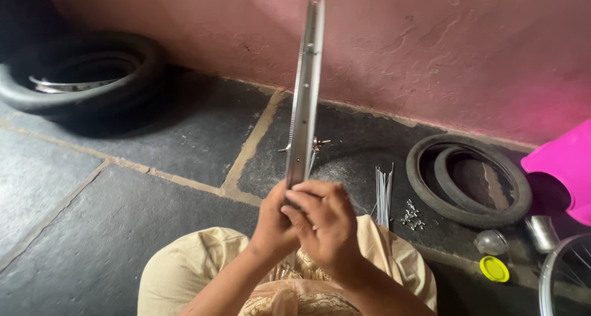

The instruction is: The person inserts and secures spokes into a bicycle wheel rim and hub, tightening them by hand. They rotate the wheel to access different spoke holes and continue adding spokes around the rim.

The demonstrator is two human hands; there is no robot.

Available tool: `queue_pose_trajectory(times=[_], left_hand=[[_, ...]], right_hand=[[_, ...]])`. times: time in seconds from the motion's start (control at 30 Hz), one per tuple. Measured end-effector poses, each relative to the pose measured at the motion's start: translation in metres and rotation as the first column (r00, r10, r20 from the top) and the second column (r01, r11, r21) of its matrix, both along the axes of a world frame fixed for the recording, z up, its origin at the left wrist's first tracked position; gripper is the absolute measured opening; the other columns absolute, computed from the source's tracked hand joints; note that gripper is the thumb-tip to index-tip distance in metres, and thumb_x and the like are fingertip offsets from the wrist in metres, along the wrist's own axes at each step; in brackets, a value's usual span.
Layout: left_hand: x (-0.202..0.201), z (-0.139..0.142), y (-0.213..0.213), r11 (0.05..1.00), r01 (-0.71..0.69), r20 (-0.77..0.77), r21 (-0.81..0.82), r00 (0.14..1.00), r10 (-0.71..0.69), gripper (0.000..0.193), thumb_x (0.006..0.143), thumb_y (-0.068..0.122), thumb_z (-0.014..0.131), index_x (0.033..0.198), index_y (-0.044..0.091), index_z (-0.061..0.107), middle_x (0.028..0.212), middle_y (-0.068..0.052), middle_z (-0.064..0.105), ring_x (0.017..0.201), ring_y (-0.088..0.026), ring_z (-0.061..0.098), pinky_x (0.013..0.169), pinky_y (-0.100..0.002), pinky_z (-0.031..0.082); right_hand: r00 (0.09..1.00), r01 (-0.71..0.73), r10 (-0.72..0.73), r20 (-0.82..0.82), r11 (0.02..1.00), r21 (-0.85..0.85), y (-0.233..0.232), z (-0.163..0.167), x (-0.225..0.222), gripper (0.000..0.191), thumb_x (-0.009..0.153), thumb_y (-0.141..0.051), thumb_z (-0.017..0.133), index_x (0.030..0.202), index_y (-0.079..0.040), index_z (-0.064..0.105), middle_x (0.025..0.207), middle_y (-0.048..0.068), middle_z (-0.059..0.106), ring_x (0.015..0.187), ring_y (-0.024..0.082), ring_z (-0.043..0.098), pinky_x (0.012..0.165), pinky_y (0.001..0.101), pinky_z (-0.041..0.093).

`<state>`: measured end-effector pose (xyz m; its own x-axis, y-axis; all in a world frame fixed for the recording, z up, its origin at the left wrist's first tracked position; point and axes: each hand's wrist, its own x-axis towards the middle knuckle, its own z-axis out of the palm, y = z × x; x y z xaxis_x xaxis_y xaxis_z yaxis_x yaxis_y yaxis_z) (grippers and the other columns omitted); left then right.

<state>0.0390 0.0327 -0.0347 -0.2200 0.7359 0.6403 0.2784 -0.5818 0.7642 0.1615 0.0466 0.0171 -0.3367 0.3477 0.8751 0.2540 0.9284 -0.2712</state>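
A silver bicycle wheel rim (305,88) stands upright, seen edge-on, with its hub axle (317,145) sticking out at mid height. Both hands close around the rim's near edge. My left hand (274,224) grips it from the left. My right hand (326,220) wraps over it from the right, fingers curled across the metal. Below the hands, my knees in beige cloth (184,273) fill the bottom of the view.
A bundle of loose spokes (383,196) and several small nipples (411,214) lie on the dark stone floor. Two nested black tyres (471,177) lie right, another tyre with rim (80,73) far left. A pink plastic stool (563,168), yellow lid (494,268) and spoked wheel (563,279) sit at right.
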Motion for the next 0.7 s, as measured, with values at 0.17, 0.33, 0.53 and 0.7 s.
queue_pose_trajectory(times=[0.17,0.33,0.53,0.7], left_hand=[[-0.017,-0.014,-0.001,0.99,0.077,0.129,-0.121,0.99,-0.061,0.026,0.089,0.014,0.074,0.111,0.004,0.063,0.093,-0.003,0.067,0.083,-0.006,0.061,0.069,-0.025,0.054],[-0.024,-0.014,-0.002,0.992,0.09,0.094,-0.092,0.992,-0.081,0.026,0.087,0.011,0.074,0.109,0.003,0.062,0.097,-0.003,0.067,0.087,-0.008,0.064,0.073,-0.025,0.055],[-0.018,0.006,-0.013,0.99,-0.001,0.0,-0.14,1.0,0.001,0.056,0.076,0.006,0.064,0.131,0.003,0.057,0.107,-0.009,0.066,0.093,-0.017,0.066,0.082,-0.033,0.056],[-0.006,0.01,-0.006,0.93,-0.027,-0.22,0.365,0.969,0.115,0.089,0.081,0.024,0.065,0.152,0.004,0.016,0.145,-0.026,0.035,0.145,-0.032,0.031,0.124,-0.048,0.028]], right_hand=[[0.998,-0.056,0.056,0.005,0.998,-0.024,-0.002,0.0,-0.006,0.021,0.089,-0.001,0.074,0.11,-0.004,0.072,0.112,0.007,0.066,0.096,0.021,0.068,0.083,0.0336,0.054],[0.984,-0.151,0.143,-0.103,0.985,-0.078,0.013,-0.01,-0.014,0.02,0.088,-0.011,0.083,0.099,-0.009,0.067,0.104,0.005,0.065,0.089,0.017,0.067,0.078,0.0287,0.055],[0.9,-0.33,0.174,-0.399,0.871,-0.365,0.028,-0.007,0.005,0.034,0.099,-0.024,0.074,0.125,-0.009,0.06,0.117,0.01,0.064,0.097,0.015,0.064,0.087,0.032,0.062],[0.939,-0.335,0.287,-0.188,0.886,-0.321,0.013,-0.001,-0.003,0.069,0.104,-0.038,0.056,0.156,-0.002,0.029,0.141,0.022,0.055,0.135,0.027,0.054,0.117,0.0432,0.042]])
